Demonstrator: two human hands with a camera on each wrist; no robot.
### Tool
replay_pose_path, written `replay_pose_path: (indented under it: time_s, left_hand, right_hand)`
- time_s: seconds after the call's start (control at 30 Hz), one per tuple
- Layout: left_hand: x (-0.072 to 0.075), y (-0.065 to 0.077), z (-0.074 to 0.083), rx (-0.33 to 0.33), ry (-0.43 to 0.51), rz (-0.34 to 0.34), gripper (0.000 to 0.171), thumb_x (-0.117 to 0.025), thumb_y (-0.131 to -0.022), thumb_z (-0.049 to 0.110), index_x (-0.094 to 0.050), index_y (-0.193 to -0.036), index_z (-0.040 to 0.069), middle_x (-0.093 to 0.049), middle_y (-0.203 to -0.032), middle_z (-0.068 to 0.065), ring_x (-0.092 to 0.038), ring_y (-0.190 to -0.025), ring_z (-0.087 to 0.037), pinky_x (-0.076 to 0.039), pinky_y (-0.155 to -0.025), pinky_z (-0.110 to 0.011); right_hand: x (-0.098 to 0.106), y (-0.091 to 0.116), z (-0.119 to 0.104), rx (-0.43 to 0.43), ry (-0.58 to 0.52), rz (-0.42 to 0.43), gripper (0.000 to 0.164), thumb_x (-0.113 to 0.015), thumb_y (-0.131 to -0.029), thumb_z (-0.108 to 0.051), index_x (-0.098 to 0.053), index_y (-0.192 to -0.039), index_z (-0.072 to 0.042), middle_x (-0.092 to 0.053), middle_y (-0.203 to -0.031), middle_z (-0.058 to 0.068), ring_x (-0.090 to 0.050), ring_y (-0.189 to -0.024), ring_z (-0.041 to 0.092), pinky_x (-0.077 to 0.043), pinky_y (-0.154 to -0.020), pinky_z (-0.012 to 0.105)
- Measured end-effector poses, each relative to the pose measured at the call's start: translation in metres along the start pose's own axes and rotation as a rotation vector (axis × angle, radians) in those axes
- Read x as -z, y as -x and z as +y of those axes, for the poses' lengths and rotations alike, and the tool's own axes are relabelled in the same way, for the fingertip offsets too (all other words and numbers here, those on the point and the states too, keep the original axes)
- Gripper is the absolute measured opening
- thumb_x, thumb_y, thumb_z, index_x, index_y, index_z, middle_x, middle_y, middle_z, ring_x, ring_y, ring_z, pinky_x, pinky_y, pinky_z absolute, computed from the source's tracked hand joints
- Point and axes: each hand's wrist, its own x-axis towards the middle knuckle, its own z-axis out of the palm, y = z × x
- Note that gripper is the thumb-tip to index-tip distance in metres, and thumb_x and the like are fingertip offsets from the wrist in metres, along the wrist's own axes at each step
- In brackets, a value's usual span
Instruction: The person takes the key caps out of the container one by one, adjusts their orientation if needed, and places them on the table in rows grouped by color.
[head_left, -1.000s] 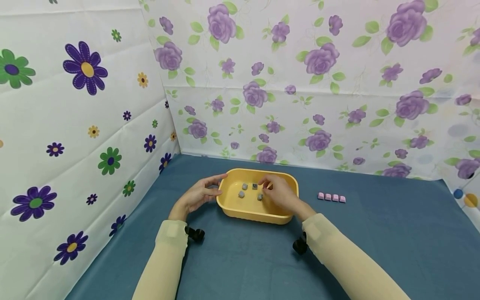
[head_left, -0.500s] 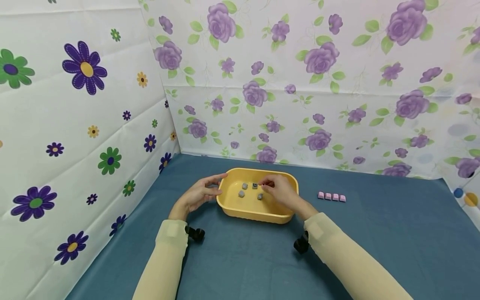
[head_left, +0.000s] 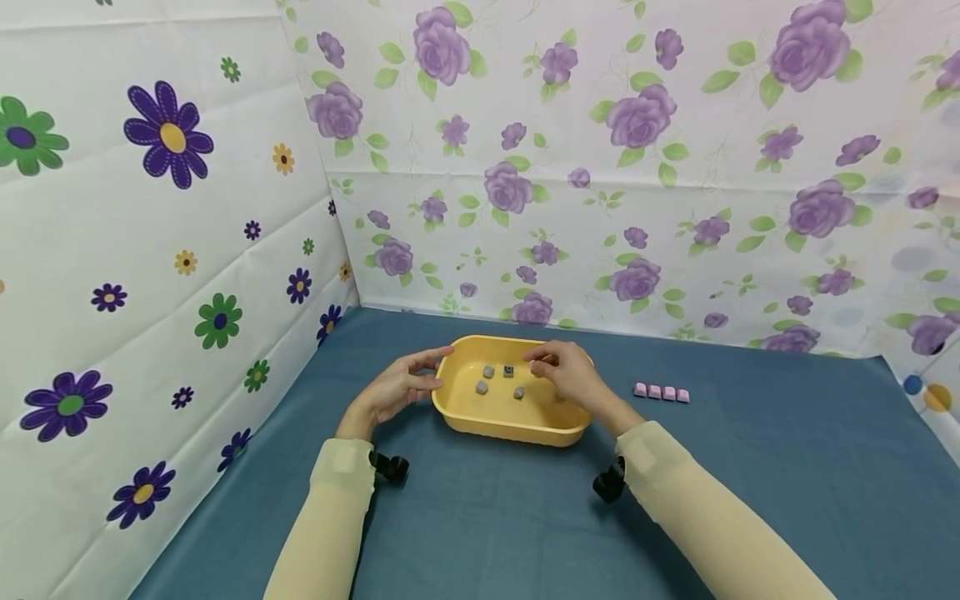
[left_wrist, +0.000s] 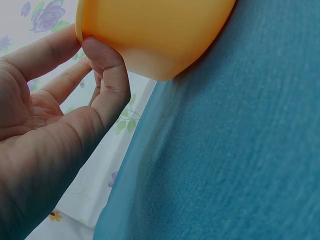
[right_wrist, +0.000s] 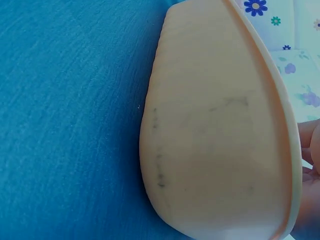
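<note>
A yellow plastic tray stands on the blue cloth, with several small grey keycaps spread over its floor. One darker keycap shows its hollow underside. My left hand holds the tray's left end; in the left wrist view, thumb and forefinger meet the rim. Over the tray's right part is my right hand, its fingertips pinching a tiny pale pink keycap, mostly hidden. The right wrist view shows the tray's outer wall and part of the hand behind the rim.
To the right of the tray, several pink keycaps lie in a straight row on the blue cloth. White flowered sheets hang behind and to the left of the table.
My right hand has lifted and shifted right and back from the tray's middle, its fingertips still together. The left hand keeps its place at the tray's left end.
</note>
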Motion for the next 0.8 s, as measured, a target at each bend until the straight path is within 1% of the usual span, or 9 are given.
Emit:
replay_pose_path:
  time_s: [0.1, 0.2, 0.5, 0.67, 0.8]
  left_hand:
    - [0.0001, -0.0004, 0.0004, 0.001, -0.005, 0.002, 0.065, -0.063, -0.102, 0.001, -0.041, -0.162, 0.015, -0.044, -0.139, -0.02, -0.06, -0.12, -0.035, -0.057, -0.093, -0.036]
    - [0.0001, -0.0006, 0.0009, 0.0, -0.007, 0.003, 0.065, -0.064, -0.102, 0.001, -0.042, -0.161, 0.015, -0.045, -0.138, -0.02, -0.06, -0.12, -0.035, -0.057, -0.093, -0.036]
    - [0.0007, -0.0003, 0.0013, -0.003, -0.002, 0.003, 0.065, -0.064, -0.101, 0.0, -0.042, -0.161, 0.014, -0.045, -0.137, -0.019, -0.058, -0.123, -0.039, -0.058, -0.091, -0.034]
    - [0.0008, -0.0008, 0.0005, 0.0, -0.005, 0.003, 0.065, -0.064, -0.102, 0.001, -0.042, -0.161, 0.014, -0.045, -0.138, -0.02, -0.058, -0.124, -0.039, -0.057, -0.095, -0.036]
    - [0.0008, -0.0007, 0.0, 0.003, -0.011, 0.004, 0.065, -0.064, -0.102, 0.001, -0.042, -0.161, 0.014, -0.045, -0.139, -0.02, -0.058, -0.124, -0.038, -0.056, -0.097, -0.038]
  right_hand:
    - [-0.0002, -0.0015, 0.0016, -0.01, -0.013, 0.003, 0.021, -0.068, -0.102, -0.009, -0.075, -0.119, -0.001, -0.073, -0.118, 0.013, -0.069, -0.108, 0.031, -0.057, -0.091, 0.045]
    - [-0.0004, -0.0028, 0.0019, -0.017, -0.029, 0.001, 0.02, -0.068, -0.102, -0.008, -0.074, -0.119, 0.001, -0.072, -0.119, 0.015, -0.069, -0.11, 0.033, -0.058, -0.091, 0.045]
    - [-0.0009, -0.0032, 0.001, -0.028, -0.033, 0.013, 0.016, -0.071, -0.1, -0.008, -0.074, -0.113, 0.0, -0.073, -0.114, 0.012, -0.07, -0.106, 0.032, -0.058, -0.091, 0.045]
    - [-0.0009, -0.0024, 0.0007, -0.016, -0.032, 0.022, 0.014, -0.072, -0.099, -0.008, -0.074, -0.111, 0.0, -0.073, -0.109, 0.012, -0.07, -0.101, 0.029, -0.058, -0.088, 0.044]
    - [-0.0006, -0.001, 0.0007, -0.025, -0.051, 0.034, 0.009, -0.073, -0.098, -0.007, -0.073, -0.107, -0.004, -0.073, -0.106, 0.01, -0.07, -0.101, 0.027, -0.058, -0.089, 0.043]
